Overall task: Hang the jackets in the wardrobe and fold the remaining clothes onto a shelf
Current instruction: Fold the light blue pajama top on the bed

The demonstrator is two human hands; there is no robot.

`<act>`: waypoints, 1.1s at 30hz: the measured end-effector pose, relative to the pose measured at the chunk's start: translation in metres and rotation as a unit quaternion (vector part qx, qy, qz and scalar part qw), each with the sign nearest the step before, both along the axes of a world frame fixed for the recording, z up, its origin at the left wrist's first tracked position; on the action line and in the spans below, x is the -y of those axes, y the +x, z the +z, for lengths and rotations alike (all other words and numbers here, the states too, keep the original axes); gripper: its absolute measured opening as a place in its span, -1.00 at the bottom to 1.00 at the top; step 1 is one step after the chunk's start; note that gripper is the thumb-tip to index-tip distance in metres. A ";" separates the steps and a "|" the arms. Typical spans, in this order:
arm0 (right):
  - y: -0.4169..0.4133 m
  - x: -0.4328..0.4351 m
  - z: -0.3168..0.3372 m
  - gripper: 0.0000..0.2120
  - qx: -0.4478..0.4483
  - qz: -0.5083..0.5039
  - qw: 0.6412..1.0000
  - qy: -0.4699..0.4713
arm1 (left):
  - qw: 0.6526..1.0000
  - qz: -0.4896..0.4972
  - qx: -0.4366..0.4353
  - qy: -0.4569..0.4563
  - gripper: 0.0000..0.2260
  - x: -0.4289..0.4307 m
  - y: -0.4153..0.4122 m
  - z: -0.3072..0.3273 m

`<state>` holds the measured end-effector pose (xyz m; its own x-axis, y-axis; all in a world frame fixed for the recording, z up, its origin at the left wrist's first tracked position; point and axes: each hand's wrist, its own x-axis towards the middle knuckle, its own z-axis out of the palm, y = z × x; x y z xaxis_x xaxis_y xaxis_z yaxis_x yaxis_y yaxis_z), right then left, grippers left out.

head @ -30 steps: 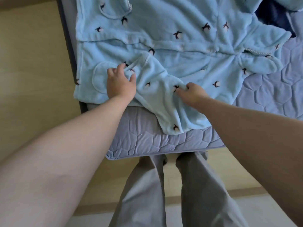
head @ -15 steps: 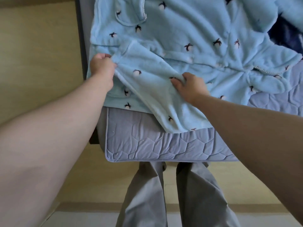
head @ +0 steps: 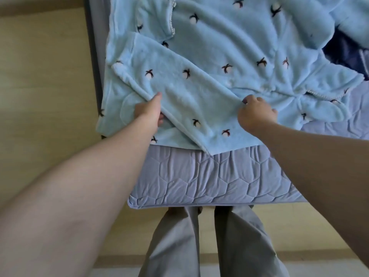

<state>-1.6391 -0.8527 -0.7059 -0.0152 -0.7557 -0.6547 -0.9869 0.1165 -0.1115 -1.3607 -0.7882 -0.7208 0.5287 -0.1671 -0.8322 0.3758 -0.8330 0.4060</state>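
Fleece garment (head: 229, 47), light blue with small penguin motifs, lies spread across the quilted mattress (head: 199, 180) in the upper half of the frame, its lower hem at the near mattress edge. One long panel (head: 189, 100), judged to be a sleeve or a leg, is laid diagonally across the body from upper left towards lower centre.

Left hand (head: 148, 112), centre left: grip closed on the panel's left edge, thumb on top, fingers tucked beneath the fold. Right hand (head: 256, 112), centre right: fingers curled, grip closed on the panel's right edge against the body fabric.

Holding both edges keeps the panel taut and flat, so the fold lands square; thick pile would otherwise slump and bunch. Judgement: folding step in hand, early stage; no shelf or wardrobe in view.

Dark blue garment (head: 343, 50) lies at upper right, partly covered. Person's grey trousers (head: 175, 246) stand at bottom centre, close against the bed
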 end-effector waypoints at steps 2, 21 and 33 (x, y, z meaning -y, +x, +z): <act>-0.018 -0.007 -0.002 -0.52 -0.035 0.009 0.999 0.026 | 0.999 0.015 -0.041 0.000 -0.67 -0.017 -0.027 -0.007; -0.136 -0.041 -0.029 -0.66 0.070 -0.251 0.965 0.034 | 0.978 -0.180 -0.086 -0.063 -0.87 -0.107 -0.172 -0.014; -0.161 -0.037 -0.032 -0.91 0.101 -0.203 0.974 -0.001 | 0.985 -0.134 -0.100 0.042 -0.84 -0.090 -0.189 -0.027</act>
